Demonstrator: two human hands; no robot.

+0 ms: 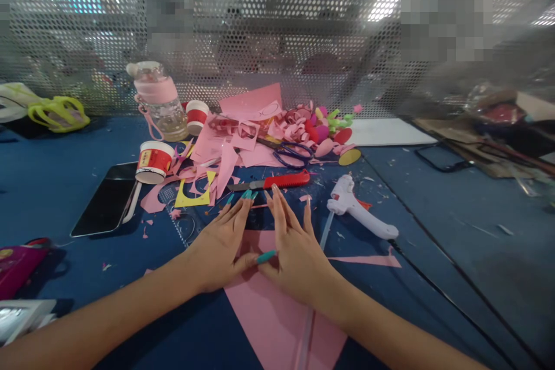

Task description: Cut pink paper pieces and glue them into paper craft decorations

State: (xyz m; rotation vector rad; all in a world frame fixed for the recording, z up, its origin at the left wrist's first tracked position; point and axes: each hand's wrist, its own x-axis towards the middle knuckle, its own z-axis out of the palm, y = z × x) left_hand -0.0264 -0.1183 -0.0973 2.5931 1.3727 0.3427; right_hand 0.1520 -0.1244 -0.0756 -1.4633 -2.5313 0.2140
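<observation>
Head cam looks fwd & down, close over blue table (43, 179). L hand (219, 251) & R hand (299, 257) sit nr, ctr frame; perforated screen (277, 29) spans top, farther off.

Left hand (217, 245) and right hand (299, 254) side by side, palms down, fingers (280, 218) outstretched, thumbs (246, 263) together.

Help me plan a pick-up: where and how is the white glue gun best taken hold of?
The glue gun is probably best held around the middle of its handle, from the right: it lies on its side, the slender handle reaching right and toward the wearer, away from the translucent glue stick.
</observation>
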